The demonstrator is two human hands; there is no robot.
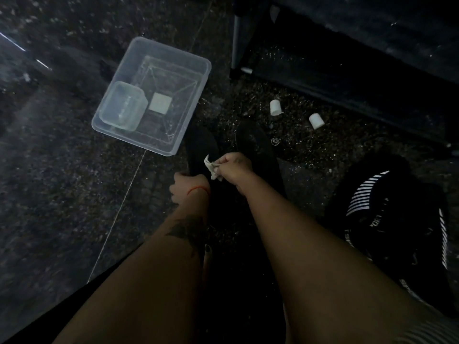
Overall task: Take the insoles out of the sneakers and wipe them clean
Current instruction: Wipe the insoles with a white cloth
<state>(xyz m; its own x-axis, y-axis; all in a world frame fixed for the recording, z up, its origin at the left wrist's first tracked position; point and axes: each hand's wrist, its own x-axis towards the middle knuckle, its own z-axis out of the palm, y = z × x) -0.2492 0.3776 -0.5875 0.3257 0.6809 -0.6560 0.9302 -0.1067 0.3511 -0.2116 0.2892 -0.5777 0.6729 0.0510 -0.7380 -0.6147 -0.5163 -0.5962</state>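
Both my forearms reach forward and down from the bottom of view, close together, wrists nearly level. My left hand (185, 186) is knuckles-up, fingers curled downward and out of sight; what they grasp I cannot tell in the dark. Thin red thread at the left wrist, dark tattoo on the left forearm. My right hand (233, 167) sits just ahead, fingers curled, pinching a crumpled pale cloth (211, 167).

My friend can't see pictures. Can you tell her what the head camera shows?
A person's right hand holds a crumpled wipe over a black insole gripped by the left hand. A second insole lies beside it on the dark floor, near a clear tub.
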